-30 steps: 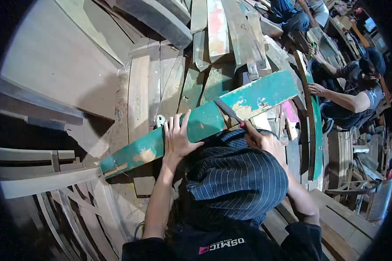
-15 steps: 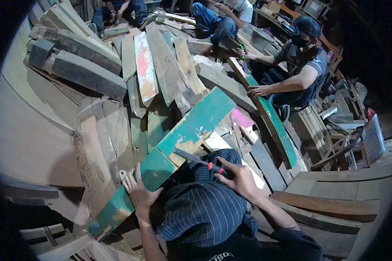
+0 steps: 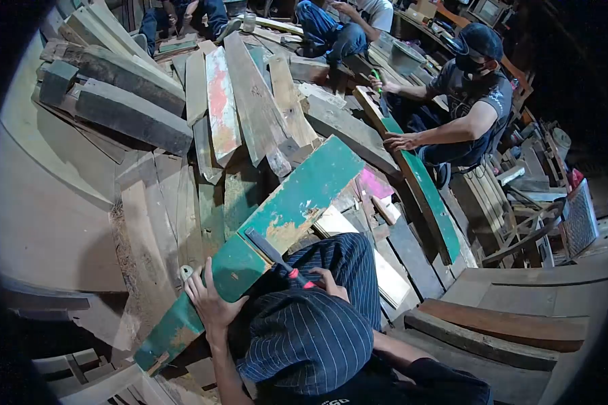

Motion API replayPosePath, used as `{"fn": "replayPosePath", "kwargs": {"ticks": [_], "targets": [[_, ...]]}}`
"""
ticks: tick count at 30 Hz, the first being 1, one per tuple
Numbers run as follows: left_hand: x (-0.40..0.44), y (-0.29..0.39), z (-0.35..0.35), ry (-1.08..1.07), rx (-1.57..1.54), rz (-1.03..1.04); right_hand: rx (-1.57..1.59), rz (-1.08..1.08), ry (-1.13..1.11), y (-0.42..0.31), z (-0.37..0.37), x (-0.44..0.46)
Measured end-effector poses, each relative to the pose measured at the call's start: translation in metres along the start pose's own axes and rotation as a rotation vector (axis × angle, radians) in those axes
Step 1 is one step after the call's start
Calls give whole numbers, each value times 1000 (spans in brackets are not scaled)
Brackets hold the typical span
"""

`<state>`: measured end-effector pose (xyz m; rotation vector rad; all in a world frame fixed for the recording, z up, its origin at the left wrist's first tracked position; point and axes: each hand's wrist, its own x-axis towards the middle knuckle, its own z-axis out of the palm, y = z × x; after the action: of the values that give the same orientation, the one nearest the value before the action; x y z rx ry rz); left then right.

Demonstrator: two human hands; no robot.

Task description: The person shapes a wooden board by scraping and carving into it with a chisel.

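A long plank with worn green paint [image 3: 297, 192] lies slantwise across my lap, bare wood showing along its near edge. My left hand [image 3: 213, 300] grips the plank's lower part, thumb and fingers spread over the green face. My right hand [image 3: 331, 285], partly hidden behind my striped knee, is closed around the red and black handle of a chisel [image 3: 267, 246]. The chisel's flat blade rests on the plank beside a joint line and the stripped patch. My striped trousers [image 3: 311, 331] cover the near middle.
A co-worker [image 3: 476, 101] sits at right, working a green-handled tool on another green plank [image 3: 429, 192]. Two more people sit at the back. Stacked planks [image 3: 253, 101] and dark beams [image 3: 132, 115] fill the left and middle. Loose boards [image 3: 507, 320] lie at lower right.
My right hand and the chisel have moved left and the blade has slid up-left across the plank toward its far edge. My left hand stays on the plank.
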<state>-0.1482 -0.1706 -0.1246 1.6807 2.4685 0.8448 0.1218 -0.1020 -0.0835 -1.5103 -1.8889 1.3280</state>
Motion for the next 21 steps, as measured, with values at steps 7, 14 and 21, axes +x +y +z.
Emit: {"fn": "replayPosePath", "kwargs": {"ticks": [7, 14, 21], "targets": [[-3, -6, 4, 12, -20, 4, 26, 40, -4, 9, 28, -6], [0, -1, 0, 11, -32, -4, 162, -5, -121, 9, 15, -6], [0, -3, 1, -1, -27, -16, 83, -226, -81, 28, 27, -4]]}}
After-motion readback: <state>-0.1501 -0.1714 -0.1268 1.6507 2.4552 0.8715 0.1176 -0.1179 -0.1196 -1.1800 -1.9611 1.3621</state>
